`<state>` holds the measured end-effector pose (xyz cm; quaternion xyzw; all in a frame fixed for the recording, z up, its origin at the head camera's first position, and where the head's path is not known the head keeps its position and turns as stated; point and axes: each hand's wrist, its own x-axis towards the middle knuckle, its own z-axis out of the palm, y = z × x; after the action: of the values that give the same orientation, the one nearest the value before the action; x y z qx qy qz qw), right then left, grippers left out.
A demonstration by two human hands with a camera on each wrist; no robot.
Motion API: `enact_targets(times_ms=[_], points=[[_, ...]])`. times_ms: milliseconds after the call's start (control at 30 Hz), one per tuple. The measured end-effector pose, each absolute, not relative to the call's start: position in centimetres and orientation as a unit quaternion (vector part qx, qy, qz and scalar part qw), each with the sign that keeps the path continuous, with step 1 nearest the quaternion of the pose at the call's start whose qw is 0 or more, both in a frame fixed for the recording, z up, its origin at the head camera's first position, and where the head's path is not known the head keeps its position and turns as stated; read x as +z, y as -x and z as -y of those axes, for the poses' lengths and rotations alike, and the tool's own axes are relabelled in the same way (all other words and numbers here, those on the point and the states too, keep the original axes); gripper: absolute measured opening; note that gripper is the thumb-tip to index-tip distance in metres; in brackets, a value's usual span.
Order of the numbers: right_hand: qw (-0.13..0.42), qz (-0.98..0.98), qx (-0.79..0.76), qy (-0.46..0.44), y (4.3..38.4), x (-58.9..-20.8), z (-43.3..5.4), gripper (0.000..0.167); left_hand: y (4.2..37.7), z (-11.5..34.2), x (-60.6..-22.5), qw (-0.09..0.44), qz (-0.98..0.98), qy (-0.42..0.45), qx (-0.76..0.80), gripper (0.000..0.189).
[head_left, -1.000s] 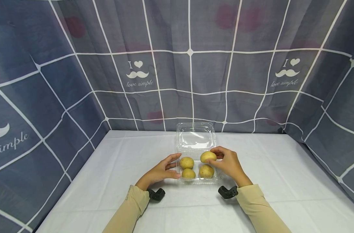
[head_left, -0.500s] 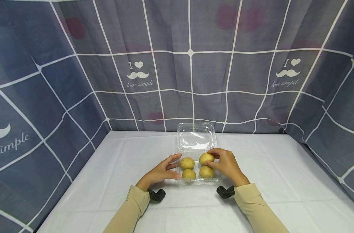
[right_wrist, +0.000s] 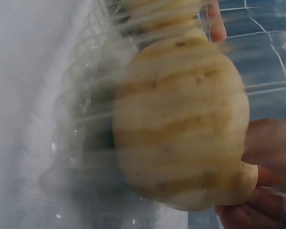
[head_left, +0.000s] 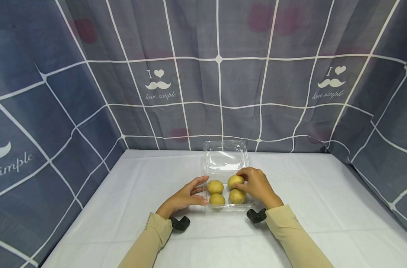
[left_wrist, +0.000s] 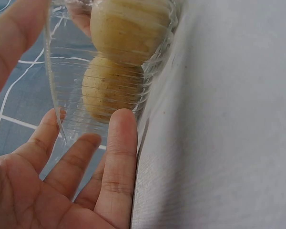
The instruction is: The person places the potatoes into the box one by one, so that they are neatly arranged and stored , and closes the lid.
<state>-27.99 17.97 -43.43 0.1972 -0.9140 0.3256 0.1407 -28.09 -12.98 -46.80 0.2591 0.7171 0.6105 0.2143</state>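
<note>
In the head view, a clear plastic clamshell box point(head_left: 227, 207) lies open on the table, its lid point(head_left: 225, 156) tipped back. Two yellow potatoes, one at the back point(head_left: 215, 187) and one in front point(head_left: 217, 199), sit in its left half. My right hand point(head_left: 259, 186) pinches a third potato point(head_left: 235, 181) between thumb and fingers at the back right, just behind the front-right potato point(head_left: 237, 196). My left hand point(head_left: 184, 196) rests against the box's left side with fingers spread and fairly straight. In the right wrist view, the front-right potato point(right_wrist: 181, 124) partly hides the held one point(right_wrist: 248, 183).
A white cloth point(head_left: 173, 245) covers the table. Dark checked curtains point(head_left: 196, 85) hang close at the back and both sides. A black wrist mount point(head_left: 180, 224) sits by the left cuff, another point(head_left: 256, 216) by the right.
My right hand has moved left and inward with its potato, bringing it over the back-right of the box behind the front-right potato. My left hand has stayed at the box's left side.
</note>
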Motion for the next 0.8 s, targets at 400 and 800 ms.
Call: enact_targets(times_ms=[400,800], points=[[0.14,0.918,0.31,-0.201,28.35,-43.5,-17.89,0.029,28.13,12.95,-46.75,0.217,-0.711,-0.259,0.617,0.094],[0.127,0.907,0.331,-0.226,28.28,-43.59,-18.38,0.021,28.1,12.97,-46.72,0.217,-0.712,-0.259,0.616,0.094]])
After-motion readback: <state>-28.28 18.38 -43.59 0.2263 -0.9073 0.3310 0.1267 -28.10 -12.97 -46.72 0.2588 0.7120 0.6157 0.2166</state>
